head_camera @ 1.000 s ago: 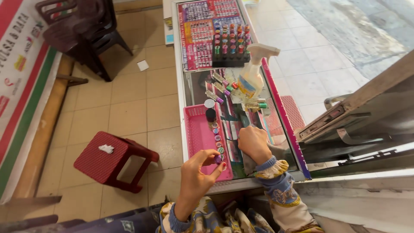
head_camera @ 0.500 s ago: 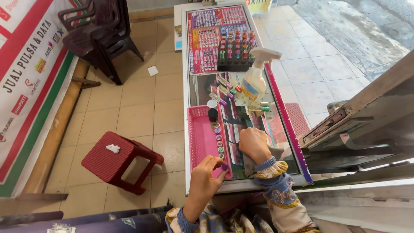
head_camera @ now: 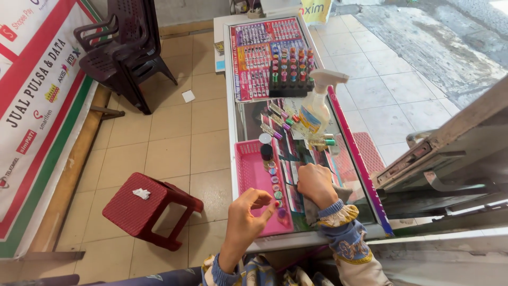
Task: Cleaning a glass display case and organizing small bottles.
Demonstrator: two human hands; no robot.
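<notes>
In the head view, a glass tabletop (head_camera: 254, 114) of a display case is seen from above, with a tiled floor on both sides. A pink basket (head_camera: 251, 185) lies on the near left part of the tabletop. Along its right edge a row of small bottles (head_camera: 273, 177) with coloured caps is already arranged, ending near a black round jar (head_camera: 266, 151) at the far end.

The left hand (head_camera: 247, 216) is held just above the near end of the basket. Its thumb and fingers are narrowly curled, close to the last small bottle (head_camera: 281, 212) with a purple cap; whether the bottle is pinched or only almost touched cannot be told. The right hand (head_camera: 316, 184) is closed into a fist and pressed on a grey cloth (head_camera: 311, 204) on the glass, just beside the basket.

Further away, several loose small bottles (head_camera: 280, 114) lie on the glass beside a spray bottle (head_camera: 317, 103), and a black rack (head_camera: 290, 71) full of upright bottles stands behind them.

The work is judged to be partly done: 1 row is placed in the basket, most of the basket is not filled, and the loose bottles near the spray bottle are not yet put in order.

A red stool (head_camera: 151, 209) and dark chairs (head_camera: 124, 50) are seen on the floor at the left.
</notes>
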